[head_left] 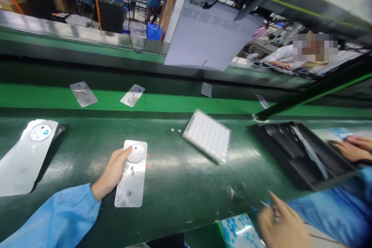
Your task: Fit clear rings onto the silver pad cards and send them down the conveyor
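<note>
My left hand (112,172) grips a silver phone back panel (134,182) by its left edge, thumb on the round camera area at its top. The panel bears dark characters and a printed pattern. At the lower right, my right hand (283,223) is blurred, its fingers bent around something thin that I cannot make out. Below and left of it lies a sheet with blue pieces (240,232). Two small white rings (176,130) sit on the bench beside a clear tray of white round pieces (207,135).
A stack of silver panels (24,162) stands at left. More panels (83,94) lie along the bright green strip behind. A black tray (305,155) with dark strips is at right, beside a co-worker's hands (353,148). A grey screen back (212,31) hangs above; a dark post (308,93) slants at right.
</note>
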A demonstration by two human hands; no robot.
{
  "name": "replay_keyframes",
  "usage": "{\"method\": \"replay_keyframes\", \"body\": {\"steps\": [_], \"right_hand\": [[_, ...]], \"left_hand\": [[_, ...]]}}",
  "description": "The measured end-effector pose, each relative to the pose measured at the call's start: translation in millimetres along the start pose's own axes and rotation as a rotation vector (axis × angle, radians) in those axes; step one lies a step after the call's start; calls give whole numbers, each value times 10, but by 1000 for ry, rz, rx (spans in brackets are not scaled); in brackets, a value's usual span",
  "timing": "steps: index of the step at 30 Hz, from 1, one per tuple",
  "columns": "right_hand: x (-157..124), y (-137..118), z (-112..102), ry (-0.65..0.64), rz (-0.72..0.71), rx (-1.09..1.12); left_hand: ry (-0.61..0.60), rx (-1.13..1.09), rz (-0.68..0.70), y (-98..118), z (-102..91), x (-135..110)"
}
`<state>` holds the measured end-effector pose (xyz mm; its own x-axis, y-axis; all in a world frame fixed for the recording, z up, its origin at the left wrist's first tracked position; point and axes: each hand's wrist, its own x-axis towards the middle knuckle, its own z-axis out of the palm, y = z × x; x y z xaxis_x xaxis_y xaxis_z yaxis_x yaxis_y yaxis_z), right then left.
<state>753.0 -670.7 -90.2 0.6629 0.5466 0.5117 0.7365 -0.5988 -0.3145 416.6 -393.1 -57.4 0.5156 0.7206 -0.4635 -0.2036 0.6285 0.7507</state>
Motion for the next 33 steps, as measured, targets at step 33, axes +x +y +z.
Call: {"method": "replay_keyframes", "body": {"steps": [33], "right_hand": [[-986,-1558,170,-474,-821,713]], "left_hand": [[11,-5,150,-101,-61,66]]}}
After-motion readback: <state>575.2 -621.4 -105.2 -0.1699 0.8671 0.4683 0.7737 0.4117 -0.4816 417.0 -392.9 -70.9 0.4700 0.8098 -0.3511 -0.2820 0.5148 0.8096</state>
